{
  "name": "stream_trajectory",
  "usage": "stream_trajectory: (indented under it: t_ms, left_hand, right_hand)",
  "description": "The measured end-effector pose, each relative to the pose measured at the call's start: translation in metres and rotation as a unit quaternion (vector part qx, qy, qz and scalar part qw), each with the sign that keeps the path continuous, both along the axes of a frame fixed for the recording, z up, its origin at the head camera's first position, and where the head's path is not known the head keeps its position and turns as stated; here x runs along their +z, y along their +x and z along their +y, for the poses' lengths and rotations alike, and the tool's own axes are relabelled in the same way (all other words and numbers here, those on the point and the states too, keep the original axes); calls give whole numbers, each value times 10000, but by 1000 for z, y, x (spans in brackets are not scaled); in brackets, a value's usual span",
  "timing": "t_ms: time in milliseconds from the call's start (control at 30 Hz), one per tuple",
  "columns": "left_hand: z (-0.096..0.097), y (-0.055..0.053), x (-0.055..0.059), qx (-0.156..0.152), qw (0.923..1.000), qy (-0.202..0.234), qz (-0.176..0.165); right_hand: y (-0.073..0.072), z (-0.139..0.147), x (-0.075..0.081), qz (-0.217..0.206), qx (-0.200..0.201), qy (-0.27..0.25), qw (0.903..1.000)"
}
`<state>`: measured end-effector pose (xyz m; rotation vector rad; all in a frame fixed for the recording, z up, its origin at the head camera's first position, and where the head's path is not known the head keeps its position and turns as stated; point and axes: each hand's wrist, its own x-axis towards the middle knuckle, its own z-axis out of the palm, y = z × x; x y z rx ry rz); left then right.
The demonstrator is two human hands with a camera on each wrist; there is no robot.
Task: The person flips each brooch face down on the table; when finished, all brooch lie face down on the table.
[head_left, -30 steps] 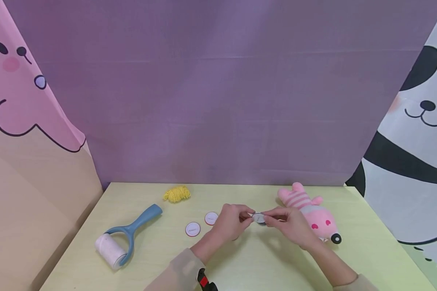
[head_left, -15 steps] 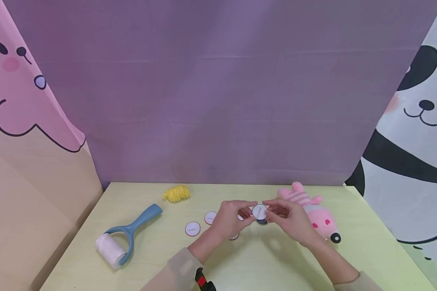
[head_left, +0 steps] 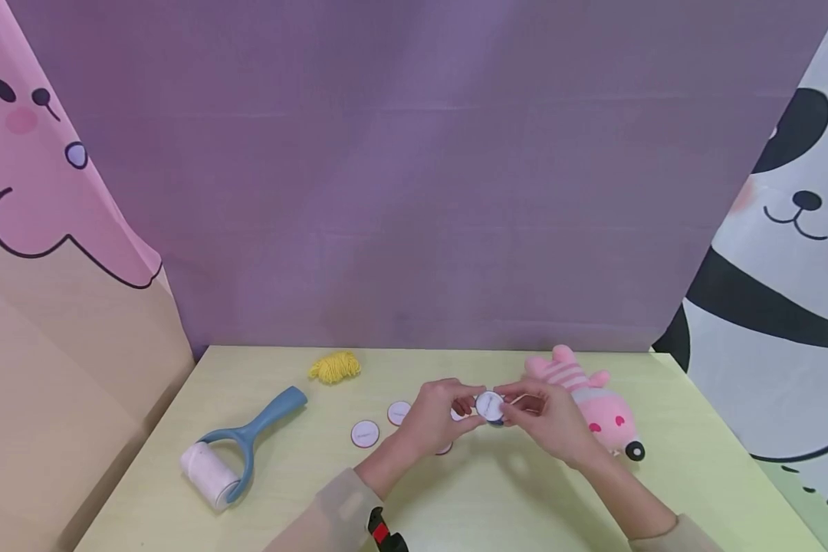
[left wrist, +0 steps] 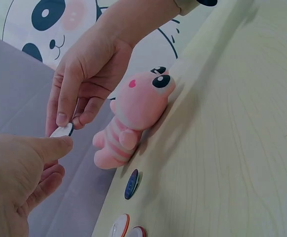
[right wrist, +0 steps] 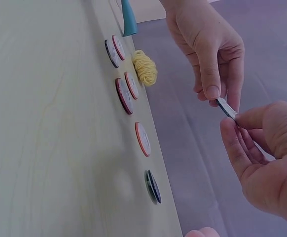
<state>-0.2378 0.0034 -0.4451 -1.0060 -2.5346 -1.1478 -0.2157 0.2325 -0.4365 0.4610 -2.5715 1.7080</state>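
My left hand (head_left: 431,415) and right hand (head_left: 553,426) meet above the table, pinching opposite edges of a round disc (head_left: 490,406) between thumbs and fingers. Its white face with a small line of print is turned toward the head camera; the rim is dark. In the right wrist view the disc (right wrist: 226,107) shows nearly edge-on. Below the hands a dark blue disc (left wrist: 131,184) lies on the table, mostly covered in the head view. Similar white discs with coloured rims, such as one with a red rim (head_left: 365,435), lie left of it, some behind my left hand.
A pink plush toy (head_left: 603,414) lies just behind my right hand. A yellow yarn bundle (head_left: 335,368) sits near the table's back edge. At the left lies a lint roller (head_left: 248,441) with a blue handle. A purple cloth (head_left: 414,192) hangs behind the table (head_left: 303,491).
Both hands have risen slightly with the disc, then dipped a little. The disc has tipped up so its white face shows more fully. Some discs beside my left hand have come into view.
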Motion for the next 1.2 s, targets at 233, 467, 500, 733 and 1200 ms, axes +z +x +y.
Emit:
stream_trajectory:
  t_ms: [233, 467, 500, 733, 1200]
  left_hand:
    - [1, -1, -7, -41, 9997, -190, 121]
    - [2, 0, -12, 8, 9991, -406, 76]
    - [2, 0, -13, 2, 9991, -415, 69]
    - [3, 1, -21, -13, 9984, -570, -68]
    - [9, -1, -37, 81, 9943, -1052, -165]
  right_hand:
    - [2, -1, -2, -82, -140, 231, 9996]
    - [2, 0, -13, 14, -94, 356, 9993]
    - [2, 0, -15, 15, -97, 368, 9993]
    - [3, 0, -24, 204, -155, 644, 9976]
    - [2, 3, -38, 230, 31, 1072, 9940]
